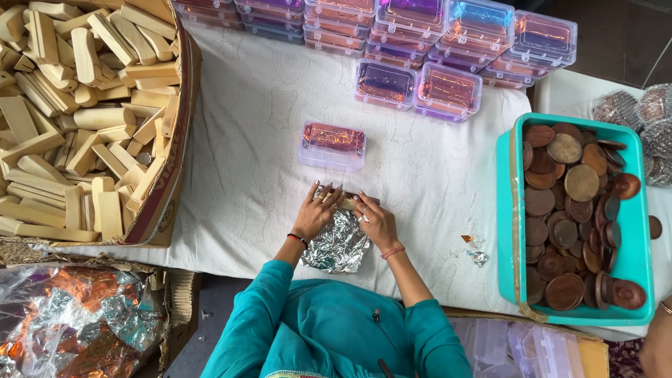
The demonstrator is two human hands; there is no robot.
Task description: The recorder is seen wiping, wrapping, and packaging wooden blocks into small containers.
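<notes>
Both hands — left hand point(315, 212), right hand point(376, 221) — pinch a small wooden block point(348, 204) between them at the foil sheet point(339, 243)'s far edge, lying crosswise near the surface point(245, 140)'s front edge — neither hand nearer.

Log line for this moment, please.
left hand and right hand: pressing silver foil around wooden piece | closed plastic box beyond

Open cloth point(259, 133) around hands; plastic box point(332, 145) just ahead.
</notes>
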